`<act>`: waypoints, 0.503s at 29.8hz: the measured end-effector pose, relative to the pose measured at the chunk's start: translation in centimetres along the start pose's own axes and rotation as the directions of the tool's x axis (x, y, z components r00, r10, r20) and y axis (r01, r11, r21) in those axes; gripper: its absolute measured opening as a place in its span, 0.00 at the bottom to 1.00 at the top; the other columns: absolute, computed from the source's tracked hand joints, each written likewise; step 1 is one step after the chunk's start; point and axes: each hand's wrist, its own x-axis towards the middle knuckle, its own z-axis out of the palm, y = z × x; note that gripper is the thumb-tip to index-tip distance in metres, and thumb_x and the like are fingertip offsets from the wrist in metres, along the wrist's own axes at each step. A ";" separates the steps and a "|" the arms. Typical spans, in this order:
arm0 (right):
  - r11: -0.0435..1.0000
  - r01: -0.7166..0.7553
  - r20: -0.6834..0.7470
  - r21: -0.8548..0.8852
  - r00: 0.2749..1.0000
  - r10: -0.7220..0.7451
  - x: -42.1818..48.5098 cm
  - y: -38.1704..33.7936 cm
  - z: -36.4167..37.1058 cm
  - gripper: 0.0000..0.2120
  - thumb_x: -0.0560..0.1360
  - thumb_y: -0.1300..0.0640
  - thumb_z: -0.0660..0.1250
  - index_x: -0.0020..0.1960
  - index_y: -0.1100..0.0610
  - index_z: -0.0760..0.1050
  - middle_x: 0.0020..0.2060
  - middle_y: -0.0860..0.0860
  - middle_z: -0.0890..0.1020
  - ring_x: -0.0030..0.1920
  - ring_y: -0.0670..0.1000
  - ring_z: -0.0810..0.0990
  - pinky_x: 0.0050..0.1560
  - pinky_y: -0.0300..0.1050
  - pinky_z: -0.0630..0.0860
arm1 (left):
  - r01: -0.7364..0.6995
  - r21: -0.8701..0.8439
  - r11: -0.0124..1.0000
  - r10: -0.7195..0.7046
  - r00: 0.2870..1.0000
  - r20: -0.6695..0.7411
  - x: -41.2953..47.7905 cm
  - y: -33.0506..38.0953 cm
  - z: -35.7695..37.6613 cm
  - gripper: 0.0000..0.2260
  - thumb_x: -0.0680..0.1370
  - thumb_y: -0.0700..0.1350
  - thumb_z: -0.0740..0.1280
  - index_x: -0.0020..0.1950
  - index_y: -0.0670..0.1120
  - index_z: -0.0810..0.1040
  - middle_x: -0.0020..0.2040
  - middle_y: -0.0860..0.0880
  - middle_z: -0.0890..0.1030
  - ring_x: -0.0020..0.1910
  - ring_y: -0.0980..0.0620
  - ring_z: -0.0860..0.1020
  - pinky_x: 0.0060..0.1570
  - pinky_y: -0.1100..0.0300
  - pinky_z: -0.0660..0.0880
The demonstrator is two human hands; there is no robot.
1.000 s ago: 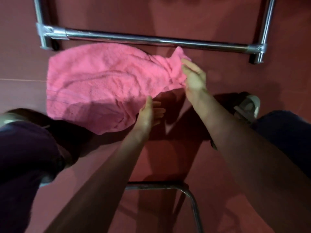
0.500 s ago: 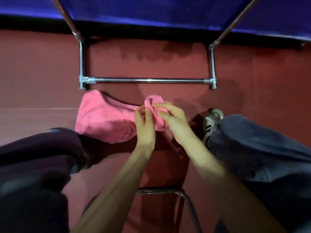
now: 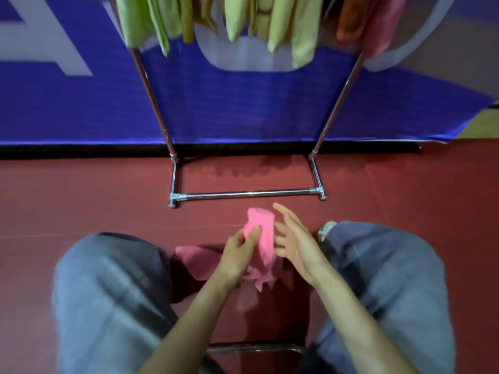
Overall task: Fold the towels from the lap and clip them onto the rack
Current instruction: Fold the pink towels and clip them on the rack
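Note:
A pink towel [image 3: 261, 233] hangs bunched between my knees, its top corner raised and its lower part trailing down to the left. My left hand [image 3: 239, 251] pinches the towel near the top, thumb on the cloth. My right hand [image 3: 293, 238] is just right of the towel with fingers spread and straight, touching its edge at most. The chrome rack [image 3: 247, 195] stands ahead on the red floor, its uprights rising to the top of the view. Several green, orange and pink towels [image 3: 280, 25] hang from it up there.
My two knees in blue jeans [image 3: 113, 292] flank the towel. A shoe tip [image 3: 326, 229] shows by the right knee. A blue banner [image 3: 243, 103] stands behind the rack. A chrome chair bar [image 3: 256, 348] lies below my forearms.
The view has risen from the floor to the rack and banner. The towel came up off the floor, bunched. My right hand let go of it and opened; the left keeps its pinch.

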 end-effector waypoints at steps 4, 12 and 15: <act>0.990 0.127 -0.019 0.060 0.992 -0.126 -3.5 -1.1 0.3 0.15 0.78 0.51 0.50 0.62 0.50 0.69 0.53 0.51 0.79 0.43 0.49 0.79 0.32 0.39 0.77 | -0.101 0.007 0.995 0.101 0.995 0.021 -2.6 1.5 0.6 0.04 0.76 0.39 0.63 0.43 0.47 0.72 0.38 0.50 0.79 0.31 0.63 0.76 0.34 0.71 0.74; 0.973 0.153 0.065 0.173 0.984 -0.167 -7.3 -2.9 1.1 0.24 0.77 0.43 0.42 0.64 0.50 0.68 0.62 0.49 0.75 0.53 0.46 0.78 0.40 0.45 0.80 | -0.241 -0.060 0.969 0.246 0.965 0.091 -6.4 3.2 1.8 0.13 0.78 0.43 0.60 0.62 0.48 0.65 0.56 0.44 0.77 0.51 0.53 0.78 0.52 0.64 0.75; 0.967 0.150 0.116 0.208 0.977 -0.177 -8.0 -3.8 1.8 0.25 0.78 0.43 0.41 0.66 0.51 0.66 0.63 0.50 0.73 0.51 0.45 0.79 0.37 0.42 0.79 | -0.319 0.055 0.946 0.309 0.941 0.137 -7.1 3.2 1.5 0.24 0.73 0.51 0.66 0.67 0.54 0.62 0.62 0.54 0.73 0.60 0.56 0.74 0.62 0.62 0.69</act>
